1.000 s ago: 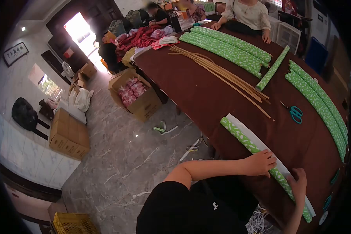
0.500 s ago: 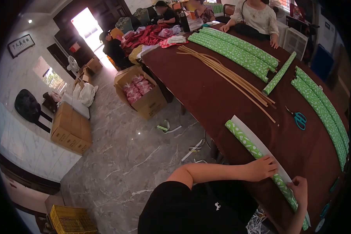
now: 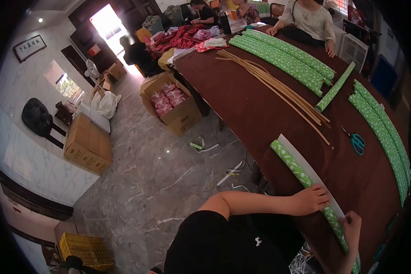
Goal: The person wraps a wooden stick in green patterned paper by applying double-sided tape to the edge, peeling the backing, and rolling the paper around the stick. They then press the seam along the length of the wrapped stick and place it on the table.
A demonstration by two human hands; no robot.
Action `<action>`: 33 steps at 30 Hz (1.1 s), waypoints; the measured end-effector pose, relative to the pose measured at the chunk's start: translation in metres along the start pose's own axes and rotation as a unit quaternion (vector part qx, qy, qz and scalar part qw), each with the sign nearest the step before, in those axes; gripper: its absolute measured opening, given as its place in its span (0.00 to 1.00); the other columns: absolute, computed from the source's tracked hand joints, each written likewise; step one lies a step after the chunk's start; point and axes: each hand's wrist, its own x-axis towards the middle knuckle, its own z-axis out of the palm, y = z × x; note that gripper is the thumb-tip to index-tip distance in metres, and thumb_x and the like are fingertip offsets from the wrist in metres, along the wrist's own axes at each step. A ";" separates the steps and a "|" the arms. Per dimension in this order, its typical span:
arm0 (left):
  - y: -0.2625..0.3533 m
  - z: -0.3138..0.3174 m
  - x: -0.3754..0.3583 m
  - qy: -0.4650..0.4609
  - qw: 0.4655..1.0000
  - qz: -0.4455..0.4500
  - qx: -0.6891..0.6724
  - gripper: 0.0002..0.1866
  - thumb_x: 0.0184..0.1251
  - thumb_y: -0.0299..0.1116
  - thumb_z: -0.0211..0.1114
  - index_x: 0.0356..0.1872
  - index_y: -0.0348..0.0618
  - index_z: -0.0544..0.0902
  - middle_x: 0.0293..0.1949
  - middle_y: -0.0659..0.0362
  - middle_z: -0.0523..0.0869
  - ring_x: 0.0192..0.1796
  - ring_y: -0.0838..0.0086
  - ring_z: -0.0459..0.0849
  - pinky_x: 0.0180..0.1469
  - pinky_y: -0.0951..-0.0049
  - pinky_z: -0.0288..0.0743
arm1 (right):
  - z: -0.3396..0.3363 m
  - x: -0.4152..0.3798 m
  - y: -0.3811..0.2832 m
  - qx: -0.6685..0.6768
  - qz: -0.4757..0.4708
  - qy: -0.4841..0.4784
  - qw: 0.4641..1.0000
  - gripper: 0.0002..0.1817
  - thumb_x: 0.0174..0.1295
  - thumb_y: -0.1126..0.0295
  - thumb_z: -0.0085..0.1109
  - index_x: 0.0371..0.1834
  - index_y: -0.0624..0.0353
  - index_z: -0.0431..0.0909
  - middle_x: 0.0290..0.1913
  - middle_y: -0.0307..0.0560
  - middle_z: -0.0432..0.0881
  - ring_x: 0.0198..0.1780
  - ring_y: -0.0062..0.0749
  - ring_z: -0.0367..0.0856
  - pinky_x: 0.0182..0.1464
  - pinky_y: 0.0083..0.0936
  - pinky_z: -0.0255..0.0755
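A long roll of green sheet with a white print (image 3: 291, 163) lies along the near edge of the table, its white underside showing as a strip down the far side. My left hand (image 3: 309, 200) presses on the middle of the roll with curled fingers. Lower down, my right hand (image 3: 351, 229) pinches the sheet near its white edge. What lies under the fingers is hidden. Teal-handled scissors (image 3: 357, 143) rest on the table beyond the roll, apart from both hands.
On the brown-covered table (image 3: 260, 118) lie thin wooden sticks (image 3: 278, 89) and several finished-looking green rolls (image 3: 283, 59). A person (image 3: 308, 23) stands across it. An open carton (image 3: 182, 116) with pink packets, paper scraps (image 3: 233, 172) and a yellow crate (image 3: 84, 250) are on the floor.
The view has shifted, so the scene sits slightly further right. Both hands stay on the roll in nearly the same places. A dark shape has appeared at the bottom left.
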 end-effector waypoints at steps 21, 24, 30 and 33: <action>-0.001 0.001 -0.001 0.001 1.000 -0.008 -0.009 0.14 0.58 0.36 0.66 0.43 0.41 0.80 0.50 0.58 0.78 0.55 0.65 0.75 0.62 0.63 0.68 | -0.004 0.007 -0.006 0.069 0.049 -0.061 0.995 0.03 0.53 0.82 0.62 0.30 0.69 0.78 0.23 0.40 0.79 0.25 0.18 0.75 0.30 0.18 0.67; -0.001 0.000 0.000 0.022 1.000 -0.007 -0.006 0.14 0.57 0.35 0.67 0.42 0.40 0.80 0.50 0.57 0.79 0.55 0.65 0.75 0.63 0.62 0.68 | -0.008 0.005 -0.018 0.055 0.073 -0.080 0.993 0.07 0.52 0.82 0.62 0.35 0.71 0.82 0.25 0.43 0.81 0.28 0.19 0.77 0.34 0.19 0.70; 0.000 0.002 -0.001 0.030 0.999 -0.016 -0.024 0.14 0.57 0.35 0.67 0.42 0.40 0.80 0.49 0.56 0.80 0.55 0.65 0.76 0.63 0.62 0.68 | -0.012 0.008 -0.017 0.090 0.089 -0.116 0.985 0.08 0.50 0.83 0.63 0.35 0.73 0.84 0.27 0.46 0.84 0.29 0.21 0.80 0.36 0.20 0.73; 0.000 -0.001 0.000 0.026 0.999 -0.014 -0.024 0.14 0.58 0.35 0.67 0.43 0.39 0.81 0.49 0.56 0.80 0.55 0.65 0.76 0.63 0.62 0.68 | -0.014 0.010 -0.017 0.089 0.090 -0.142 0.982 0.10 0.49 0.83 0.64 0.36 0.73 0.84 0.27 0.46 0.85 0.28 0.21 0.81 0.35 0.19 0.74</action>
